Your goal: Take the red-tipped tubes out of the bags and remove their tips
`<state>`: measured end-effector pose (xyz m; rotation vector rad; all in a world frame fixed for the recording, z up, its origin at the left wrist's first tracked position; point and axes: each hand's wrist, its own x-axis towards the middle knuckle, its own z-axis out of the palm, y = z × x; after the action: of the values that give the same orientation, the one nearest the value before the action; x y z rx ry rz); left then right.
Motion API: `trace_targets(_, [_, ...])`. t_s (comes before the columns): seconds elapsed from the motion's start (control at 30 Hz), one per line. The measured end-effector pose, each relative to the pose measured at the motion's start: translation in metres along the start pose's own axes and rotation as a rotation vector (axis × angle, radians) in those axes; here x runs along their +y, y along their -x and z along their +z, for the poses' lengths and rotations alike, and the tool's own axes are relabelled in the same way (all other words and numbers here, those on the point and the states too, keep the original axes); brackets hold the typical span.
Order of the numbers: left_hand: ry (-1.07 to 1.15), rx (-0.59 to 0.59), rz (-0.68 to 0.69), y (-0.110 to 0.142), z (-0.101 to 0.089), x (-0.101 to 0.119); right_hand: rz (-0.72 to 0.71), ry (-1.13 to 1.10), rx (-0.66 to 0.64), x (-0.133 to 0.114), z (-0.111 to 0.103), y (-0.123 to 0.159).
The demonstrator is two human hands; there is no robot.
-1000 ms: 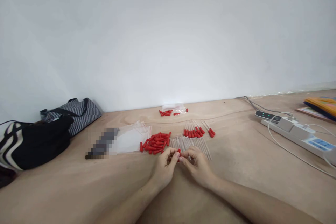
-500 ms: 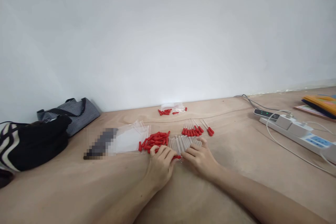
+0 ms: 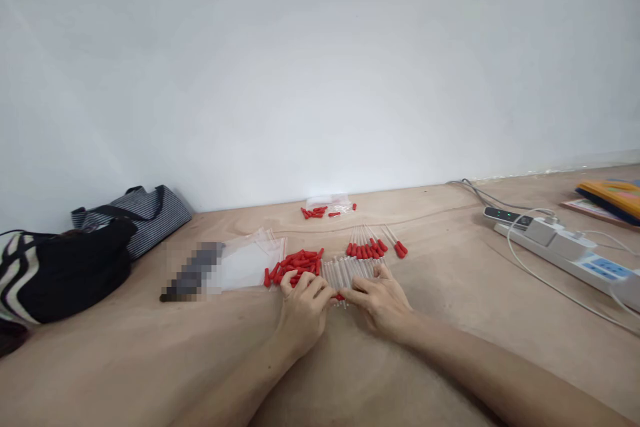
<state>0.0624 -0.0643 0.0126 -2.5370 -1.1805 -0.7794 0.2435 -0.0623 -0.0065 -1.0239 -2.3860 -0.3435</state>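
Low over the table, my left hand [image 3: 306, 307] is closed, pinching a red rubber dropper bulb [image 3: 339, 296] that shows between my fingertips. My right hand [image 3: 379, 299] meets it from the right, its thumb and index finger pinched around a glass dropper tube that is mostly hidden by the fingers. Just beyond the hands, a row of clear glass tubes [image 3: 345, 271] lies side by side. Beside my left fingers is a heap of loose red bulbs [image 3: 302, 260]. Behind the tubes lie several droppers [image 3: 367, 250] with red bulbs fitted, and two more droppers [image 3: 400, 249] sit right of them.
Clear zip bags [image 3: 250, 261] lie left of the heap, next to a blurred-out dark item. Further back is a small bag [image 3: 327, 202] with several red bulbs. Bags [image 3: 75, 267] stand at far left. A power strip [image 3: 570, 250] with cables and some folders [image 3: 610, 197] occupy the right.
My right hand has shifted slightly left, its fingertips now closing against the bulb in my left hand. Less of that bulb shows than before.
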Motion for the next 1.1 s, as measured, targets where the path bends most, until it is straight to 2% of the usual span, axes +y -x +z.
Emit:
trace_targets(0.17, [0.003, 0.011, -0.005, 0.001, 0.003, 0.0, 0.011, 0.005, -0.031, 0.002, -0.002, 0.001])
trace_targets(0.27, [0.008, 0.032, -0.061, 0.0, 0.0, -0.01, 0.046, 0.009, -0.056, 0.009, -0.005, 0.005])
trace_targets(0.37, [-0.019, 0.063, -0.253, -0.003, -0.008, -0.033, 0.195, -0.074, -0.037, 0.024, -0.005, 0.009])
trace_targets(0.5, [-0.075, 0.063, -0.667, -0.005, -0.019, -0.074, 0.485, -0.248, 0.032, 0.045, 0.0, 0.011])
trace_targets(0.57, [-0.068, 0.012, -0.797, -0.004, -0.02, -0.091, 0.539, -0.292, 0.042, 0.052, 0.003, 0.011])
trace_targets(0.63, [-0.057, -0.041, -0.854, -0.003, -0.018, -0.103, 0.552, -0.312, 0.047, 0.055, 0.005, 0.01])
trace_targets(0.73, [-0.04, -0.104, -0.868, -0.001, -0.012, -0.112, 0.593, -0.306, 0.041, 0.053, 0.007, 0.008])
trace_targets(0.83, [-0.034, -0.096, -0.872, -0.002, -0.009, -0.116, 0.625, -0.296, 0.009, 0.049, 0.007, 0.007])
trace_targets(0.97, [-0.074, 0.007, -0.849, -0.002, -0.01, -0.111, 0.623, -0.293, -0.011, 0.047, 0.008, 0.006])
trace_targets(1.1, [-0.128, 0.154, -0.66, -0.003, -0.011, -0.089, 0.604, -0.289, -0.012, 0.047, 0.011, 0.005])
